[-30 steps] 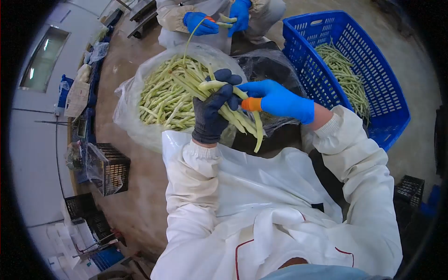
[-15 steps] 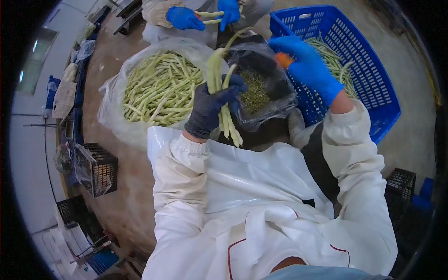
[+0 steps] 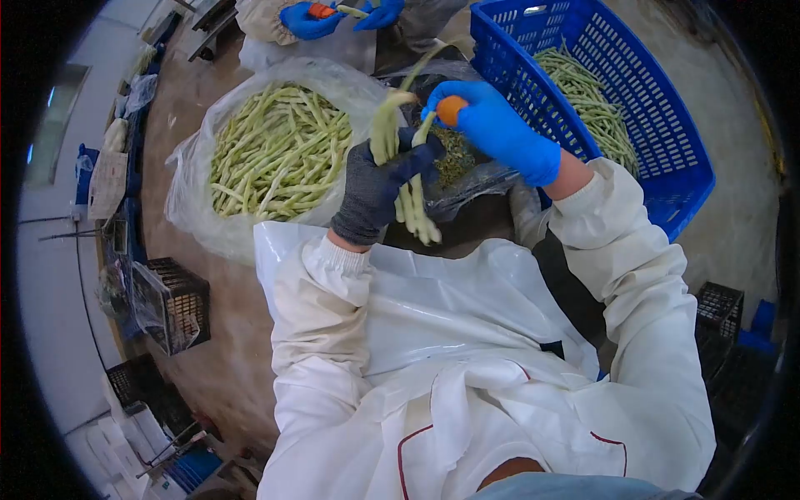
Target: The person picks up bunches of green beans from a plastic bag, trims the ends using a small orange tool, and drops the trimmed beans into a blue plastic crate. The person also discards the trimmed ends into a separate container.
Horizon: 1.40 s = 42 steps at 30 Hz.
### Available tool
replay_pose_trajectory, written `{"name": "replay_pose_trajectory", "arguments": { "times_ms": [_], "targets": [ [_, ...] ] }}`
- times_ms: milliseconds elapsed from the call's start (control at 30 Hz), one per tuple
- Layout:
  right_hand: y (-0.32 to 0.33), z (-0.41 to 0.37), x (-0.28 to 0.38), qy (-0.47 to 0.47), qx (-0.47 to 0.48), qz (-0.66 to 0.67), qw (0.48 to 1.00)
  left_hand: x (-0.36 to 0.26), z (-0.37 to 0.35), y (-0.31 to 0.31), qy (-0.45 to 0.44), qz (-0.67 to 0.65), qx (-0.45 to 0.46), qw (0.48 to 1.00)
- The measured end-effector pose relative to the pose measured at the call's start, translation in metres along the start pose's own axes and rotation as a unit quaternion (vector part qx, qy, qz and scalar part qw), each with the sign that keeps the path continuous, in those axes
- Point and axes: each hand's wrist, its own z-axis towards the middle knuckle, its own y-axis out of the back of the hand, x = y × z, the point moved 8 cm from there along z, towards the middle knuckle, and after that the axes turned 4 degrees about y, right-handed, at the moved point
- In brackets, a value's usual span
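The dark-gloved left hand (image 3: 375, 187) is closed round a bunch of beans (image 3: 385, 133), held upright, likely so that the tips stand free. The blue right hand (image 3: 500, 133) pinches one tip under an orange thumb cap (image 3: 451, 109), above a trimmings bag (image 3: 457, 160). Beyond lie a bean sack (image 3: 279, 154) and a crate (image 3: 518, 71).

Left, bean sack (image 3: 200, 225) blocks; right, blue crate (image 3: 533, 83) walls; bare floor (image 3: 737, 125) beyond crate.

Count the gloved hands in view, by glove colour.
Blue gloves: 3 (the person's right hand; a co-worker's two hands)
Dark grey gloves: 1 (the person's left hand, gripping beans)
Total: 4
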Motion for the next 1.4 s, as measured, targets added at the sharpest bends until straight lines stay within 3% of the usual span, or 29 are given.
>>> {"name": "replay_pose_trajectory", "arguments": {
  "times_ms": [100, 200, 267, 333, 533, 633, 733, 800, 900, 1000, 1067, 1200, 1300, 1400],
  "targets": [
    [-0.020, -0.002, -0.007, -0.074, 0.078, 0.224, 0.969, -0.006, 0.001, 0.013, -0.027, -0.055, -0.021, 0.998],
    [-0.024, -0.008, -0.017, -0.041, 0.119, -0.004, 0.992, -0.015, 0.001, 0.039, -0.065, -0.117, -0.109, 0.985],
    [-0.027, -0.019, -0.027, -0.090, 0.171, -0.089, 0.977, -0.025, 0.002, 0.071, -0.126, -0.187, -0.187, 0.956],
    [-0.023, -0.028, -0.036, -0.145, 0.229, -0.187, 0.944, -0.031, 0.002, 0.106, -0.178, -0.204, -0.204, 0.941],
    [0.034, -0.020, -0.084, -0.162, 0.193, -0.544, 0.800, -0.037, -0.011, 0.166, -0.207, -0.284, -0.271, 0.896],
    [0.037, -0.020, -0.094, -0.182, 0.217, -0.585, 0.759, -0.038, -0.014, 0.170, -0.218, -0.299, -0.266, 0.890],
    [0.007, -0.009, -0.061, -0.015, 0.159, -0.485, 0.860, -0.037, -0.010, 0.156, -0.200, -0.314, -0.252, 0.894],
    [-0.019, -0.003, -0.040, 0.026, 0.140, -0.194, 0.971, -0.034, -0.004, 0.140, -0.176, -0.310, -0.225, 0.907],
    [-0.051, 0.002, -0.032, 0.018, 0.184, 0.099, 0.978, -0.033, 0.001, 0.113, -0.157, -0.329, -0.177, 0.914],
    [-0.059, -0.004, -0.034, -0.110, 0.220, 0.162, 0.956, -0.034, 0.005, 0.101, -0.171, -0.329, -0.135, 0.919],
    [-0.049, 0.000, -0.019, -0.073, 0.179, 0.096, 0.976, -0.036, 0.006, 0.099, -0.187, -0.342, -0.124, 0.913],
    [-0.032, -0.004, -0.001, -0.071, 0.098, -0.036, 0.992, -0.011, 0.008, 0.114, -0.103, -0.283, -0.217, 0.929],
    [-0.034, -0.013, 0.008, -0.028, 0.073, 0.022, 0.997, 0.002, 0.004, 0.113, -0.079, -0.286, -0.264, 0.918],
    [-0.031, -0.015, 0.007, -0.070, 0.078, -0.016, 0.994, -0.008, 0.000, 0.113, -0.083, -0.285, -0.287, 0.911]
  ]
}}
